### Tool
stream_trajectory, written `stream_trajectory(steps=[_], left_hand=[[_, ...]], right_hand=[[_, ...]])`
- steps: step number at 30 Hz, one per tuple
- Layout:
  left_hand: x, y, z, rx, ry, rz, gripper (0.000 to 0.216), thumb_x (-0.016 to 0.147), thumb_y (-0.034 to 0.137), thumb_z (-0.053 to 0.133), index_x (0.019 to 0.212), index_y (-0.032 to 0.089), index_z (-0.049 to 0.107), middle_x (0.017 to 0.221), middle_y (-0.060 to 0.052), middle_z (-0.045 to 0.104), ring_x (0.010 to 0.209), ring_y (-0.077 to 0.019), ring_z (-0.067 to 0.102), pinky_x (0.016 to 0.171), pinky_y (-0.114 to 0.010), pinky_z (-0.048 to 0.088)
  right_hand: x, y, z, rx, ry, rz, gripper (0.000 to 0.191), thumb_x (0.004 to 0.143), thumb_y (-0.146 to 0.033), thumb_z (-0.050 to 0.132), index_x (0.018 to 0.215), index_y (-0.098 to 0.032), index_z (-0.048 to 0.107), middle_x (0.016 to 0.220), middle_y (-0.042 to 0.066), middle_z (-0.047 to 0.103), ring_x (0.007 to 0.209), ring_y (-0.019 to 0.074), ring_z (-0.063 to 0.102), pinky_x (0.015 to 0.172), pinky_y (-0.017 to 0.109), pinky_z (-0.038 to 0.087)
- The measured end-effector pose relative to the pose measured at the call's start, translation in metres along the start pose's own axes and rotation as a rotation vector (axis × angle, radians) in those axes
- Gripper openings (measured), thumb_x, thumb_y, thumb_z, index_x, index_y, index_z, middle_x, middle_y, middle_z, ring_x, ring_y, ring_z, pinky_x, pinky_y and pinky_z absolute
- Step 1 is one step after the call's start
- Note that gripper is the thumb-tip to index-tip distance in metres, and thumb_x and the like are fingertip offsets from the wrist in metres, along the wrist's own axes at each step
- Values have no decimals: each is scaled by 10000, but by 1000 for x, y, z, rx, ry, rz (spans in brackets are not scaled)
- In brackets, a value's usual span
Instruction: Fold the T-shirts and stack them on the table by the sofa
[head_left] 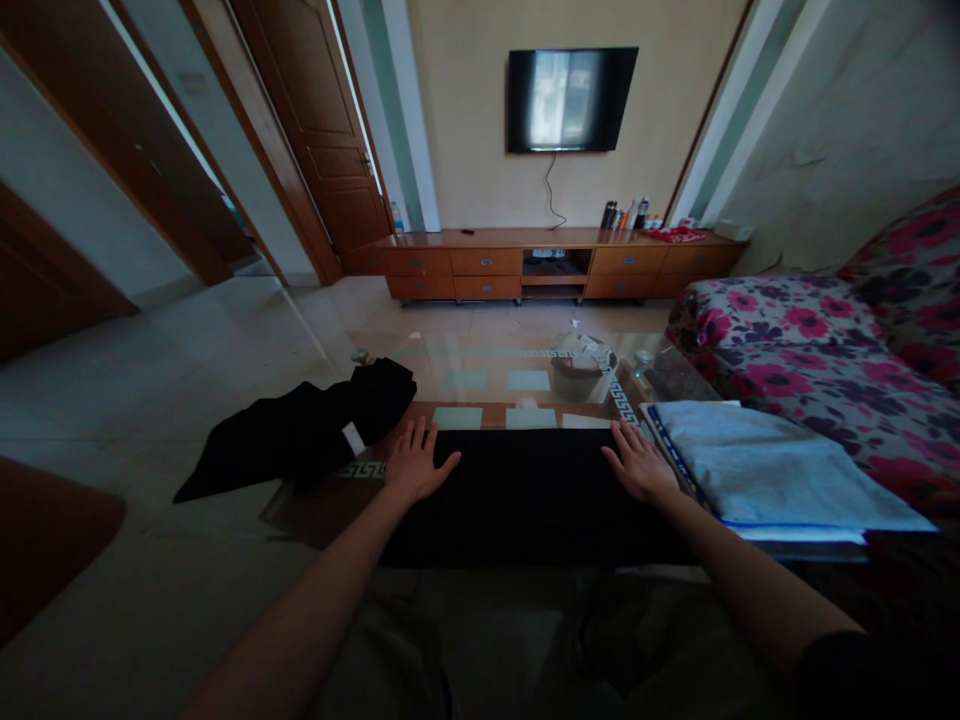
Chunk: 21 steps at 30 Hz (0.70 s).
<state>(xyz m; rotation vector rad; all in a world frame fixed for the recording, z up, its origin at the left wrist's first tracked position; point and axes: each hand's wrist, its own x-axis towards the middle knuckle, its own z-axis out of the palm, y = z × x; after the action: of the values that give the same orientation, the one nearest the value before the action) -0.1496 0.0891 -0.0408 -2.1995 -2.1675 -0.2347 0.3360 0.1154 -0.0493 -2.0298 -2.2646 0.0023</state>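
A black cloth (525,495), laid out flat in a rectangle, lies along the near side of the glass coffee table (480,352). My left hand (417,462) rests palm down on its left end, fingers stretched and thumb apart. On the right end my right hand (637,460) lies flat too, fingers spread. Left of my left hand is a crumpled black garment (285,430) with a white tag (353,440), hanging partly over the table's left edge. A folded light blue cloth (765,465) sits just right of my right hand.
Under the glass, toward the far right, stands a bin (581,380) with a pale liner. A flower-patterned sofa (787,340) borders the right side. Beyond the table is a wooden TV cabinet (487,262) with bottles on top, below a wall-mounted television (571,100).
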Motion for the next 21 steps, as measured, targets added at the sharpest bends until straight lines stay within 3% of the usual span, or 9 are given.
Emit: stream_trajectory(steps=[5, 10, 15, 17, 21], left_hand=[[9, -14, 2, -22, 15, 144, 874, 926, 714, 351, 1581, 137, 296, 1682, -133, 136, 1553, -317, 91, 1228, -469, 196], [22, -12, -1, -48, 100, 123, 684, 961, 549, 406, 1520, 155, 423, 1648, -129, 274, 1527, -301, 225, 1222, -459, 236], [19, 20, -22, -65, 198, 216, 531, 969, 405, 414, 1410, 145, 559, 1589, -129, 398, 1512, -277, 271, 1260, -450, 144], [12, 38, -26, -101, 162, 321, 533, 986, 423, 393, 1449, 193, 524, 1604, -87, 381, 1519, -251, 257, 1264, -439, 135], [-7, 66, -20, -151, -6, 425, 651, 977, 568, 395, 1555, 272, 364, 1668, -49, 239, 1545, -263, 165, 1246, -473, 157]], right_hand=[[3, -1, 5, -20, 21, 19, 782, 1004, -633, 160, 1631, -166, 150, 1685, 59, 133, 1545, 248, 131, 1245, 444, 149], [10, -4, -1, -40, 24, 66, 807, 1002, -633, 157, 1623, -118, 164, 1678, 90, 154, 1542, 231, 146, 1249, 442, 125], [5, -38, -19, -111, 104, 91, 709, 1022, -571, 179, 1605, -178, 266, 1686, 87, 118, 1546, 289, 92, 1226, 570, 26], [-3, -62, -26, -89, 123, 32, 687, 1018, -596, 188, 1612, -256, 243, 1696, 55, 34, 1546, 328, 46, 1195, 644, 51], [-21, -101, -26, -9, 2, -68, 686, 975, -704, 235, 1601, -438, 148, 1696, -8, -63, 1527, 424, 36, 1101, 758, 161]])
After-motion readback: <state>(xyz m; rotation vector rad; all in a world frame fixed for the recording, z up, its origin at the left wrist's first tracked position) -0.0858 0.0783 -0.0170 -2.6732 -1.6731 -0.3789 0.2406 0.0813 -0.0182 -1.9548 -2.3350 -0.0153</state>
